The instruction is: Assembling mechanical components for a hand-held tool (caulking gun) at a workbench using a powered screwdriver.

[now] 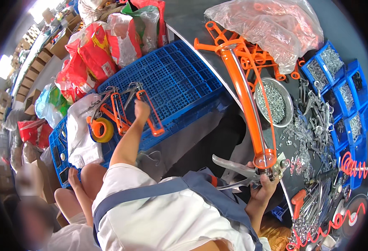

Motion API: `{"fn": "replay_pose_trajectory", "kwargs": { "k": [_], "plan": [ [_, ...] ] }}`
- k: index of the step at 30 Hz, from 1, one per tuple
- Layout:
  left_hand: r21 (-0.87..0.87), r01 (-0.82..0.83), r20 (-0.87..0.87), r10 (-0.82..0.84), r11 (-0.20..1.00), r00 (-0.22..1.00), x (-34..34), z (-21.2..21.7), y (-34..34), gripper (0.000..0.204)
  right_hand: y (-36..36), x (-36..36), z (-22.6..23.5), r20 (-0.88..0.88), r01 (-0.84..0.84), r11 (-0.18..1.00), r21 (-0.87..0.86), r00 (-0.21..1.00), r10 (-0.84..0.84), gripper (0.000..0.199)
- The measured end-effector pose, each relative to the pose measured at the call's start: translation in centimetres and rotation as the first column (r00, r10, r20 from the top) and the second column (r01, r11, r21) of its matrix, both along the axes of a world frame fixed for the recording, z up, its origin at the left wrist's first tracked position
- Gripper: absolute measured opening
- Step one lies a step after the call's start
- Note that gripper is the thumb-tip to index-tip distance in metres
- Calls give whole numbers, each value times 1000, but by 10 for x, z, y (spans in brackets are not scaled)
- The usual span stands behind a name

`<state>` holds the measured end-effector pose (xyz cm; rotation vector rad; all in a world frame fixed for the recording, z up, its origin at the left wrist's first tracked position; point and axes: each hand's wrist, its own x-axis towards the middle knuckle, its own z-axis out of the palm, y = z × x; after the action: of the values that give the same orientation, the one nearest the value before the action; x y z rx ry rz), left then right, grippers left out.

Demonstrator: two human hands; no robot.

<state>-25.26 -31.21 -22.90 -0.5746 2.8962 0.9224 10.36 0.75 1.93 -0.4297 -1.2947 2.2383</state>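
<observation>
My left hand (142, 111) reaches out over the blue pallet (171, 75), its fingers closed on an orange caulking gun (154, 121) with a silver handle. Beside it on the pallet lie several more orange caulking guns (116, 109) with metal triggers. At the lower right, my right hand (262, 186) grips the handle end of a long orange caulking gun (244, 98). Its silver trigger levers (234, 167) stick out to the left. The long orange frame points up and away across the bench (184, 33).
A metal bowl (290, 108) of small parts, loose triggers (316, 113) and blue bins (347, 96) stand right. Orange frames (255, 56) lie under clear plastic (272, 25). Red coiled hoses (339, 219) hang right. Red bags (96, 50) and tape (103, 129) are left, near another person (81, 194).
</observation>
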Motion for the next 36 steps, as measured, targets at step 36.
{"fn": "replay_pose_trajectory", "kwargs": {
  "k": [36],
  "plan": [
    [733, 671, 207, -977, 116, -58, 105, 226, 97, 41, 65, -59, 45, 215, -208, -54, 977, 957, 196, 79]
  ]
}}
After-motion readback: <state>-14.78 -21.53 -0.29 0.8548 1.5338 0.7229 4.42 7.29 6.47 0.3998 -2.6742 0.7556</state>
